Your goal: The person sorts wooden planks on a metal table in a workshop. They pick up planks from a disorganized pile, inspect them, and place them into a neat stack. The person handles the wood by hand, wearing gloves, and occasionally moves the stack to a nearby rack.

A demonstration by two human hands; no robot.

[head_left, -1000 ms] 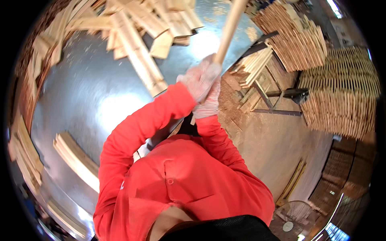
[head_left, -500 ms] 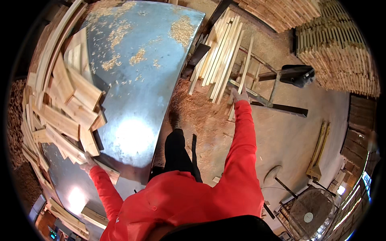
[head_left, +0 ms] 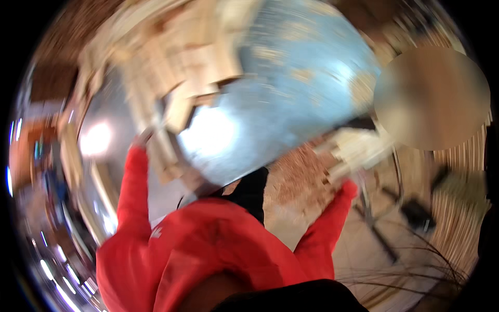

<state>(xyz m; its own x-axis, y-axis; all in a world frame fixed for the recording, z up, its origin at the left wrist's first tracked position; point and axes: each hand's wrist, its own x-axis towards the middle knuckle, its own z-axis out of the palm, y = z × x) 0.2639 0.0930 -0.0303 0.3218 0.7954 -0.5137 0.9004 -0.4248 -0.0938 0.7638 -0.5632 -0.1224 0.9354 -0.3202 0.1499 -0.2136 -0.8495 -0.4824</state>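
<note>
Motion smears the whole picture. My left hand [head_left: 143, 137] is at the near side of a heap of pale wooden boards [head_left: 200, 67], against a narrow board [head_left: 165, 148] on the metal table; its fingers are too blurred to show their grip. My right hand [head_left: 354, 182], mostly lost in blur past the red cuff, is by the near end of a stack of pale wooden strips [head_left: 361, 148] to the right of the table. Whether it holds a strip cannot be made out.
The blue-grey metal table [head_left: 291, 109] carries scattered wood shavings [head_left: 267, 53]. More boards [head_left: 104, 190] lie at its left. Reddish sawdust [head_left: 299, 174] covers the floor beside it. A dark metal stand [head_left: 377, 234] is on the right, near stacked timber [head_left: 457, 203]. A blurred disc hides the upper right.
The view has swung to the left, so the table and both stacks appear turned and further right. My left hand stays by the boards, my right by the strips. The picture has become smeared.
</note>
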